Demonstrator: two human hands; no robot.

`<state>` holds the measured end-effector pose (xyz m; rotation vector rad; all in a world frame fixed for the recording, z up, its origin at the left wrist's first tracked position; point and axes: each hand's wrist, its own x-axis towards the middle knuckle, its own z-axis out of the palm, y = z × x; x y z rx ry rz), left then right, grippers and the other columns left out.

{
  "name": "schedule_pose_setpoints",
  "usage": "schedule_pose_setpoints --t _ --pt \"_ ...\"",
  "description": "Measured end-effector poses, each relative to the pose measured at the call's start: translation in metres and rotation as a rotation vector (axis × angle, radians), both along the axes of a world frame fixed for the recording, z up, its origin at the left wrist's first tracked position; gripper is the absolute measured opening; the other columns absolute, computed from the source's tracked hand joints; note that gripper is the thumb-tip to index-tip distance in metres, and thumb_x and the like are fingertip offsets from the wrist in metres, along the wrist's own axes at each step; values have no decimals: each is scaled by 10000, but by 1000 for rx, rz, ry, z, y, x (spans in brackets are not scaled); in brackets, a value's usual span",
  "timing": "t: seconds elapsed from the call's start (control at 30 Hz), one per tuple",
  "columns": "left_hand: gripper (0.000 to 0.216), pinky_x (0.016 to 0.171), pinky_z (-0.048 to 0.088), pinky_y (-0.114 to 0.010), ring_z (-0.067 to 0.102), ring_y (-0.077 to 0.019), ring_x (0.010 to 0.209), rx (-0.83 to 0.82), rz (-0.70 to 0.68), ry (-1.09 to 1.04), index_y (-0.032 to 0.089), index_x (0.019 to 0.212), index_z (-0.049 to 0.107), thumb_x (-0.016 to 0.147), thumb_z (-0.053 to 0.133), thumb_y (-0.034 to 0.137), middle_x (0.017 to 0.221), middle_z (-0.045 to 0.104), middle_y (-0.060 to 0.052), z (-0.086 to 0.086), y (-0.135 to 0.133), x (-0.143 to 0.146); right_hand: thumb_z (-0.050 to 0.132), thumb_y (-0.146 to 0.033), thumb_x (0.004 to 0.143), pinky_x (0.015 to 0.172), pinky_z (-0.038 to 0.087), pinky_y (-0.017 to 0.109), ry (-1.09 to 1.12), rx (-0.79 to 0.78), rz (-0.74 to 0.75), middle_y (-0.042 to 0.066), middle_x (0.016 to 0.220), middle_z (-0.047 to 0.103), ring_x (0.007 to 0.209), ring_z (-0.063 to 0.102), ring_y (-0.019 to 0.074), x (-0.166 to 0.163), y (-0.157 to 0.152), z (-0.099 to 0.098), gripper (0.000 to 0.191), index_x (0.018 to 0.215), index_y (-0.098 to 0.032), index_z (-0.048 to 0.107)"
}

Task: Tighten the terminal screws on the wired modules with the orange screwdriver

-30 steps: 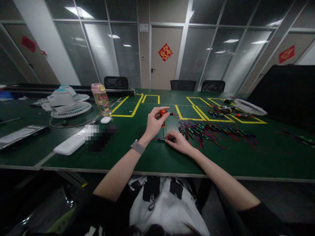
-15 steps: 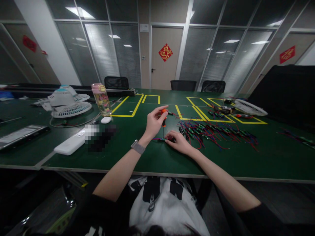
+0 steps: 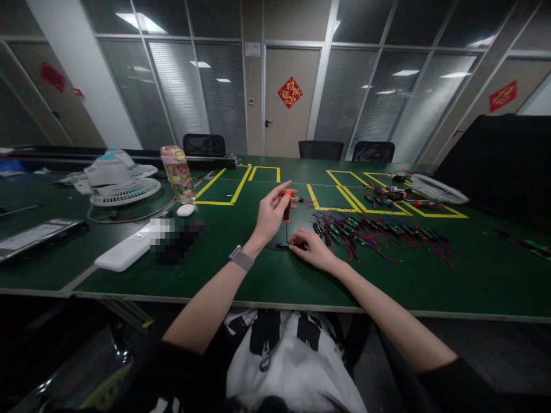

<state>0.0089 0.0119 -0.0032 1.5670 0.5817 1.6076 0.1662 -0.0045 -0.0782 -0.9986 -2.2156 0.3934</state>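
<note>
My left hand point(image 3: 270, 217) grips the orange and black handle of a screwdriver point(image 3: 287, 214), which stands upright. Its thin shaft reaches down to a small green circuit board point(image 3: 283, 245) on the table. My right hand point(image 3: 313, 248) pinches the right end of that board with its fingertips and rests on the tabletop. Thin wires run out from the board's left end. Right of my hands lies a pile of similar green boards point(image 3: 353, 223) with red, blue and black wires. Another small board point(image 3: 298, 199) lies just behind the screwdriver handle.
On the green table point(image 3: 206, 281), a bottle point(image 3: 178, 178), a white oval object point(image 3: 185, 210), a long white object point(image 3: 124, 249) and fan parts point(image 3: 124, 192) stand to the left. A white fan grille point(image 3: 437, 188) lies at the right. Yellow tape point(image 3: 215, 202) marks rectangles.
The fingers of my left hand have shifted slightly around the screwdriver handle, showing more of its orange top. My right hand and the board have stayed in place.
</note>
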Motion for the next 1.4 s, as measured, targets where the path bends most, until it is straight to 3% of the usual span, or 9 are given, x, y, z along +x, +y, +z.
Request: schedule_pose_setpoints --t 0.17,0.3,0.47,0.57,0.8,0.97,1.2,1.3,1.4 --pt "273 689 532 -234 625 -116 780 88 119 96 187 1080 647 821 616 265 957 647 -51 -1 -2 -1 589 -160 802 643 424 252 -8 8 -2 10 766 536 682 524 129 0 0 -1 53 842 -162 624" --pt "213 706 502 -217 586 -128 864 170 263 174 217 1000 693 804 645 283 981 594 -49 0 -3 -4 592 -158 799 639 425 251 -3 7 -4 10 764 538 680 527 130 0 0 -1 61 848 -163 628" --pt "299 798 526 -298 613 -156 949 93 98 99 223 1131 637 912 435 238 1163 594 -73 1 0 -3 598 -158 794 640 426 254 2 7 -6 12 765 541 682 532 132 -1 0 0 54 839 -163 629" --pt "328 781 547 -318 644 -160 916 28 -10 18 191 1193 584 911 423 231 1172 615 -93 0 0 -1 598 -153 792 637 426 253 5 4 -7 10 759 540 678 529 132 -1 -1 1 53 834 -164 627" --pt "277 702 540 -244 628 -126 803 88 120 88 185 1086 644 821 613 260 989 661 -63 0 -3 -2 597 -150 791 642 428 253 3 7 -6 10 764 542 678 529 131 0 -1 0 60 841 -164 627" --pt "205 711 510 -213 599 -131 882 184 254 167 221 1005 693 820 623 274 1003 618 -55 0 -3 -4 594 -151 796 635 424 252 -4 10 -1 9 759 538 674 528 130 -1 0 0 51 835 -162 624" --pt "317 826 542 -334 650 -174 974 49 1 26 204 1179 605 903 453 236 1219 612 -85 -1 1 -2 599 -149 790 646 430 256 2 8 0 8 760 539 682 532 133 0 1 -1 63 842 -166 631" --pt "319 801 548 -323 662 -168 914 36 26 20 192 1176 603 870 531 248 1135 654 -90 -2 0 -1 597 -147 789 645 430 255 5 4 2 8 761 538 682 532 133 0 1 -1 63 841 -167 628" --pt "281 734 536 -258 642 -145 860 106 162 100 196 1098 648 825 606 248 1038 659 -73 -1 -2 -2 596 -145 787 644 428 254 6 1 4 7 754 533 675 531 132 -1 0 0 56 833 -163 623"
